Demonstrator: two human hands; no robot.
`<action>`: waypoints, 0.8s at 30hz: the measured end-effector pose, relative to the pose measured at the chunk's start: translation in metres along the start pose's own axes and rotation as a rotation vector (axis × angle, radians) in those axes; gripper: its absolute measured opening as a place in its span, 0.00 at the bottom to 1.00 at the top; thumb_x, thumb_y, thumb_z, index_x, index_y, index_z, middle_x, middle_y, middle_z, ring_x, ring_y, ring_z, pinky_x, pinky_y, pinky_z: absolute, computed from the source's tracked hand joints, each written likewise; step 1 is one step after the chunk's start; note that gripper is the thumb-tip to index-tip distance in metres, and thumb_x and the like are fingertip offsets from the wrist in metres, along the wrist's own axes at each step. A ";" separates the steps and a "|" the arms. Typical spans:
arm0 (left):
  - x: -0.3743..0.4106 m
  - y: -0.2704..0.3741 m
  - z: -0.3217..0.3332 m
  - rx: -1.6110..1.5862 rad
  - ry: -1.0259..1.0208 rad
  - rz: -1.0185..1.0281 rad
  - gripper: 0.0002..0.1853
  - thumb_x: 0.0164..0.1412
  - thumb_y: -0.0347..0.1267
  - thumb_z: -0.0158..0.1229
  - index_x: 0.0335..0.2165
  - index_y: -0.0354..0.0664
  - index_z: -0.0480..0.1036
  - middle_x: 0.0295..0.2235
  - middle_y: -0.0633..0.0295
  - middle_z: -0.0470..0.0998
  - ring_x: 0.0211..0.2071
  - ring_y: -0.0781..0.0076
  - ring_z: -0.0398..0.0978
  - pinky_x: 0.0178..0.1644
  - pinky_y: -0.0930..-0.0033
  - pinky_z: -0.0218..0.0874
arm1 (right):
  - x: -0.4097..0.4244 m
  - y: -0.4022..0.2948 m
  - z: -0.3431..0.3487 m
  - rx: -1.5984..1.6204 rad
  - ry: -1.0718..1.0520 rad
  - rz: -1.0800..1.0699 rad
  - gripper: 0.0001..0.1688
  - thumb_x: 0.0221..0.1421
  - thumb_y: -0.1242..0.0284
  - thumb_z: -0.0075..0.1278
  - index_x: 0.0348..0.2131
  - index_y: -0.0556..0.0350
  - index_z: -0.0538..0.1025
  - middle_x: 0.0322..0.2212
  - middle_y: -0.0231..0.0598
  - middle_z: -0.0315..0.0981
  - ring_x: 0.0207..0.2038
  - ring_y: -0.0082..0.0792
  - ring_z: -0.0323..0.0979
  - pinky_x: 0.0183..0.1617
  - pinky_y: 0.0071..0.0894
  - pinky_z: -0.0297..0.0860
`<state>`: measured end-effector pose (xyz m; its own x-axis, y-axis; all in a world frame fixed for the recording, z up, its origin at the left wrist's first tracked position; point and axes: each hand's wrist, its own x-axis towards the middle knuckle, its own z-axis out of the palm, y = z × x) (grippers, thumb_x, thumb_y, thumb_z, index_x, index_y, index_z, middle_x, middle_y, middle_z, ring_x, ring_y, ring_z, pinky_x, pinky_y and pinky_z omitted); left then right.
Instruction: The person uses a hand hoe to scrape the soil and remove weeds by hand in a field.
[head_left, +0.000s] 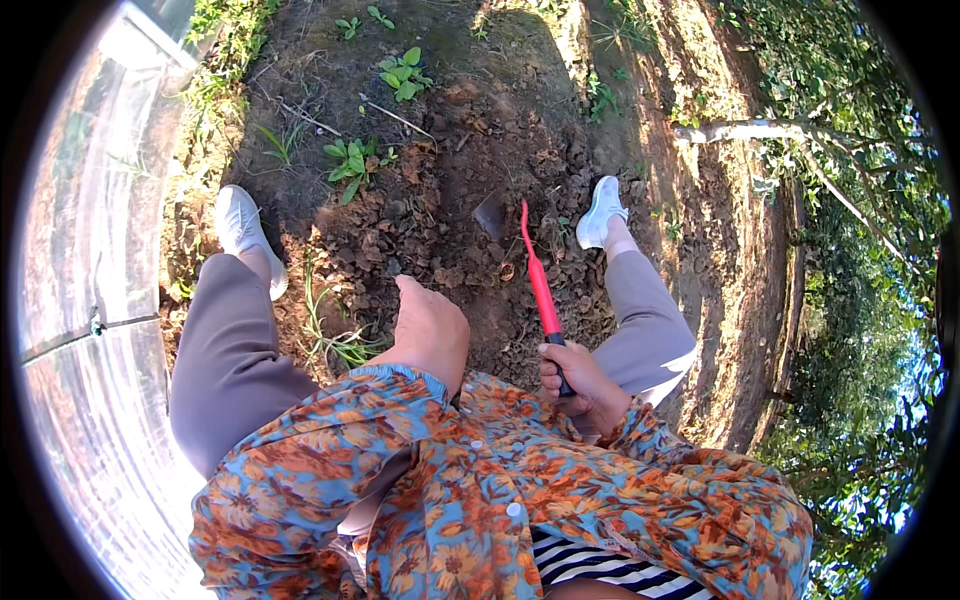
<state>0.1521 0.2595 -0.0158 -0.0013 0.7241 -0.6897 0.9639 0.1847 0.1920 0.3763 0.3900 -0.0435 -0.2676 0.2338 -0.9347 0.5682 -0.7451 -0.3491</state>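
My right hand (583, 375) grips the black end of a red-handled hand hoe (541, 292), whose thin red neck points away from me over the soil. A dark metal blade (489, 218) shows, partly blurred, on the loose earth left of the neck's tip. My left hand (431, 326) hangs over the dug soil (450, 247) with the back of the hand up; its fingers are mostly hidden, and I see nothing held in it.
White shoes stand at either side, the left (240, 221) and the right (600, 212). Leafy weeds (352, 166) grow ahead, near a dry stem (401, 120). Clear plastic sheeting (97, 247) runs along the left. A pale branch (742, 131) and bushes (855, 300) stand at the right.
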 end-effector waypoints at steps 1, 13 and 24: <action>-0.002 -0.001 -0.002 -0.020 -0.007 0.009 0.16 0.58 0.35 0.51 0.44 0.44 0.75 0.42 0.60 0.76 0.47 0.62 0.71 0.57 0.45 0.48 | 0.009 -0.010 0.007 -0.081 0.023 -0.035 0.11 0.58 0.69 0.46 0.28 0.49 0.60 0.14 0.24 0.58 0.13 0.18 0.57 0.14 0.21 0.57; -0.008 -0.008 0.008 0.007 0.244 -0.080 0.06 0.53 0.32 0.54 0.28 0.48 0.77 0.26 0.67 0.76 0.32 0.70 0.73 0.39 0.62 0.53 | 0.239 -0.166 0.141 -0.386 0.258 -0.700 0.13 0.55 0.69 0.48 0.25 0.57 0.63 0.16 0.32 0.61 0.14 0.25 0.63 0.14 0.28 0.62; -0.011 -0.004 0.014 0.047 0.249 -0.072 0.10 0.55 0.33 0.52 0.33 0.44 0.78 0.29 0.63 0.77 0.36 0.65 0.74 0.50 0.52 0.55 | 0.237 -0.003 0.091 -0.984 0.311 -0.690 0.17 0.50 0.66 0.52 0.28 0.64 0.67 0.18 0.46 0.70 0.17 0.40 0.71 0.20 0.39 0.65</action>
<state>0.1518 0.2420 -0.0186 -0.1303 0.8524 -0.5064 0.9701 0.2150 0.1123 0.2399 0.3910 -0.2578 -0.6227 0.6290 -0.4653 0.7603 0.3460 -0.5498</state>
